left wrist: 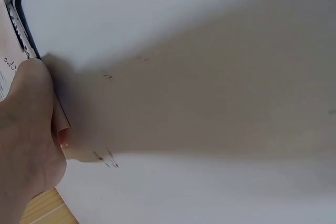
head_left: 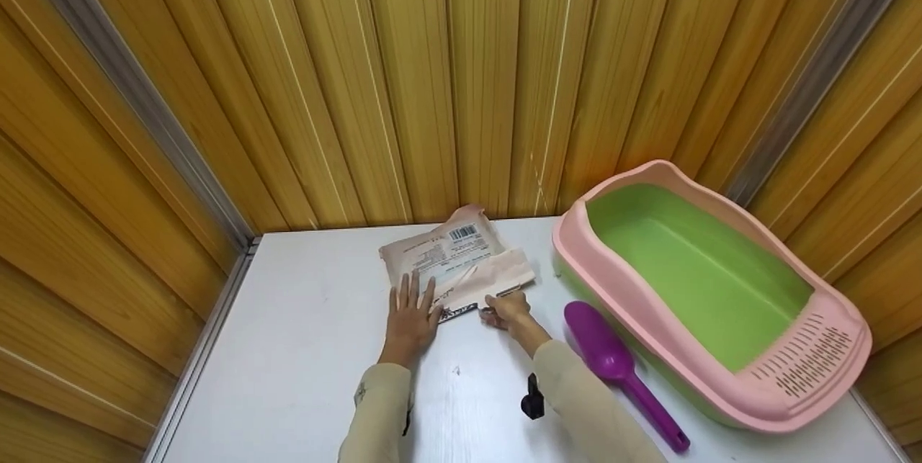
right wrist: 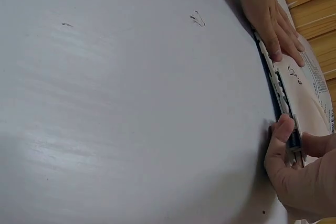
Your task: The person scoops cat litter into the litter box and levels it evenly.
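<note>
A pale pink plastic bag (head_left: 439,254) lies flat on the white table, with printed text and a barcode on its upper face. My left hand (head_left: 410,326) rests on the bag's near left part, palm down, fingers straight and spread. At the near edge, my right hand (head_left: 510,310) pinches the bag's dark-and-white patterned edge between thumb and curled fingers. In the right wrist view, this edge strip (right wrist: 278,85) runs from the left thumb to the right fingers (right wrist: 283,127). The exact piece inside the right-hand pinch is partly hidden.
A purple scoop (head_left: 609,358) lies right of my right forearm. Beyond it stands a litter box with a pink rim (head_left: 627,268) and green inside. Wood-patterned walls (head_left: 418,88) close off the back and sides of the white table (head_left: 302,348).
</note>
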Action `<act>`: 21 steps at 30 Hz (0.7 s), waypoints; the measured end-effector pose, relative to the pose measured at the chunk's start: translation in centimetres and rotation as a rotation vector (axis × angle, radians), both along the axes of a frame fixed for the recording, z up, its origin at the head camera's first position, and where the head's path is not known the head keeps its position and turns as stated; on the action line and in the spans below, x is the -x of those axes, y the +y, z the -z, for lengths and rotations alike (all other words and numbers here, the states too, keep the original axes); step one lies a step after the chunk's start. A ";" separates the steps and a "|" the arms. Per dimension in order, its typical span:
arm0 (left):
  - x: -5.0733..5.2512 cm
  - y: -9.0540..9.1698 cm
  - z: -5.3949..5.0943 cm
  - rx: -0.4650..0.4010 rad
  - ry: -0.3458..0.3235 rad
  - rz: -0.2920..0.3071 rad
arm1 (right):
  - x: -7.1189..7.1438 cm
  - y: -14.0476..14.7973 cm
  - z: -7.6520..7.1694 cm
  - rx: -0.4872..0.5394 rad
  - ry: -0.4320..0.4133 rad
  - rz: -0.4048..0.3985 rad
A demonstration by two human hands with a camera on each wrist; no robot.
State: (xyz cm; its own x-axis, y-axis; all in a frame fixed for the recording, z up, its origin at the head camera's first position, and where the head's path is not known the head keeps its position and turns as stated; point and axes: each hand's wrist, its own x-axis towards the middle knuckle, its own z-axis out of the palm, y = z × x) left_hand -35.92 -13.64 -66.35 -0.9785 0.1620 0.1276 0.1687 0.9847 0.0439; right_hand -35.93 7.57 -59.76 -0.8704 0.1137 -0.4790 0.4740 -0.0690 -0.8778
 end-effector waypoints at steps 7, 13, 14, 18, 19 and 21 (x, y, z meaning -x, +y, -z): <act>0.0 0.3 -0.1 0.032 -0.007 -0.018 | -0.3 0.3 -0.6 -0.088 0.000 -0.026; -0.2 0.4 -0.2 0.016 -0.016 -0.013 | -1.1 1.2 -0.8 -0.170 0.006 -0.078; -0.2 0.5 -0.2 0.009 -0.023 -0.013 | -1.3 1.4 -0.8 -0.183 0.000 -0.090; -0.3 0.4 -0.2 0.002 -0.027 -0.016 | -1.9 2.3 -0.5 -0.186 -0.008 -0.118; -0.3 0.3 -0.2 0.003 -0.022 -0.019 | -2.0 2.5 -0.4 -0.177 -0.010 -0.123; -0.1 0.2 0.0 0.012 -0.012 -0.021 | -2.3 3.0 -0.4 -0.163 -0.009 -0.119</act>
State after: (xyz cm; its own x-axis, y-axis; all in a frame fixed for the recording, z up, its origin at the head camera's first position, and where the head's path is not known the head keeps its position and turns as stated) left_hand -35.80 -13.46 -66.33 -0.9832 0.1428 0.1140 0.1475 0.9885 0.0338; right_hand -33.61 10.58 -59.38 -0.8780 0.0870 -0.4706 0.4784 0.1301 -0.8684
